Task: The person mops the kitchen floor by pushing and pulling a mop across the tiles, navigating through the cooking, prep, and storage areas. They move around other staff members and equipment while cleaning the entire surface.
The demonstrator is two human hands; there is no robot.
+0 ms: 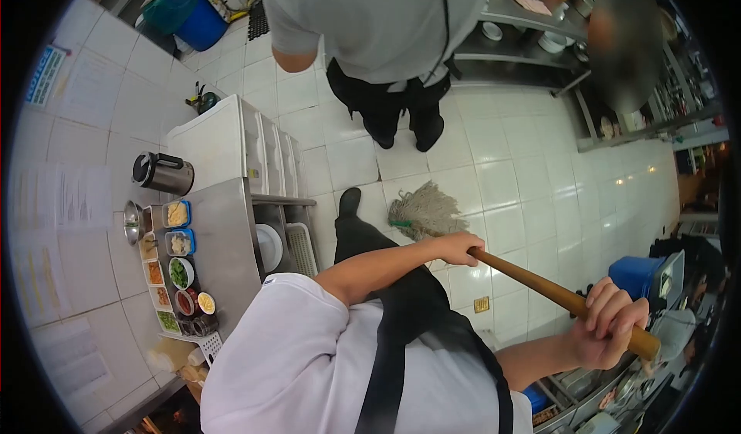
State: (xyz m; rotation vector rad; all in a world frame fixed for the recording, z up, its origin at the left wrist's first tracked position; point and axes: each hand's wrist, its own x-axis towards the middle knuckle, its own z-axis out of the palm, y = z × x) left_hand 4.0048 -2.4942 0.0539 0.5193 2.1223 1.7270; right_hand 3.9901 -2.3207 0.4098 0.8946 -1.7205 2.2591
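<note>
Both of my hands grip the wooden handle of a mop. My left hand [459, 249] is closed around it lower down, in front of my body. My right hand [614, 322] wraps round it near its top end, out to the right. The mop handle [532, 280] slants up from left to right. On the white tiled floor [502, 179] rests the mop's stringy grey head [432, 209], with a green piece at its left side. My left arm hides the stretch between the handle and the head.
A person in a grey shirt [386, 25] stands ahead. At left, a steel counter [224, 226] bears food containers and a kettle [163, 173] beside white drawers [247, 137]. Steel shelving [525, 17] stands ahead right, a blue bin [637, 274] at right. A drain [482, 304] lies near the handle.
</note>
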